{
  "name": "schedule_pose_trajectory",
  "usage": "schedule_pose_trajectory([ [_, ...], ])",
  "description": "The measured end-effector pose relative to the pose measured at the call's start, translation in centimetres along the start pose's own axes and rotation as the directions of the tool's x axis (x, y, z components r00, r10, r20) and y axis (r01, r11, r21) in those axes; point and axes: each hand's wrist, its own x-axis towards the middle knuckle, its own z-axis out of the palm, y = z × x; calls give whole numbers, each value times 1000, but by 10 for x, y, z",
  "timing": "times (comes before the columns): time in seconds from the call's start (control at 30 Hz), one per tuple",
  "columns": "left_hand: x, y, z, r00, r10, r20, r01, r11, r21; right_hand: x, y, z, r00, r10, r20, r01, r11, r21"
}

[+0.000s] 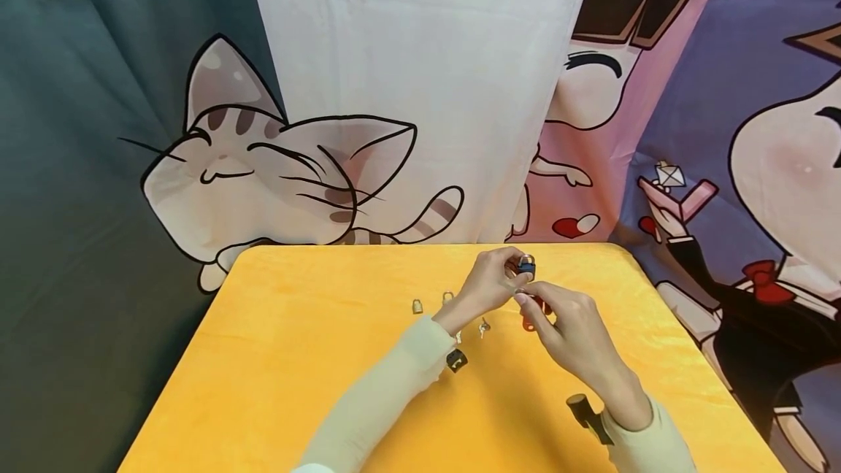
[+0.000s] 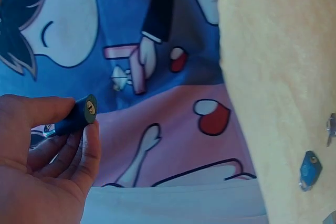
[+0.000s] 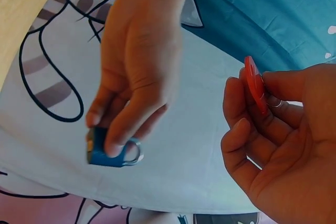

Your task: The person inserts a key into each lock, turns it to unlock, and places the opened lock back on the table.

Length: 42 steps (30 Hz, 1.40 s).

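In the head view my left hand [image 1: 488, 283] grips a blue padlock [image 1: 527, 266] above the far right part of the table. The left wrist view shows that hand [image 2: 52, 166] with thumb and fingers around the padlock [image 2: 79, 116], its keyhole end exposed. My right hand [image 1: 578, 327] is close beside it in the head view. A flat red piece with a small metal ring [image 3: 255, 85] is pinched by the right hand [image 3: 294, 124] in the right wrist view. There the padlock [image 3: 107, 150], its shackle closed, is apart from the red piece.
On the yellow table [image 1: 263, 356] lie two small brass padlocks [image 1: 417, 306], small keys [image 1: 484, 328] and a black padlock [image 1: 456, 360], near or below my left forearm. A printed cartoon curtain [image 1: 420, 57] hangs behind the table's far edge.
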Motion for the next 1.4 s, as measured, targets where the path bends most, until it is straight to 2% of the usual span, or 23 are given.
schedule_pose_trajectory([
  [0.2,-15,6,-18,997,60,-44,-61,998,-24,1,-2,0,1000,1,-14,-1,1000,27],
  [0.47,-32,10,-47,988,97,-116,-105,993,-59,5,-6,1,999,-14,-37,17,997,69],
  [0.57,-39,10,-58,985,85,-153,-103,988,-114,6,-7,2,999,-13,-36,16,996,85],
  [0.7,-49,10,-70,980,44,-195,-89,969,-229,7,-9,4,999,-14,-37,18,995,98],
  [0.9,-63,13,-78,981,7,-196,-72,942,-327,8,-12,6,999,-6,-42,11,994,109],
  [1.07,-76,16,-82,982,-41,-187,-46,898,-438,8,-16,11,999,9,-47,-2,990,139],
  [1.2,-83,20,-88,976,-107,-190,-17,832,-555,10,-19,17,998,-7,-67,17,987,157],
  [1.4,-93,26,-93,960,-210,-186,29,733,-679,14,-25,23,998,-7,-64,18,983,180],
])
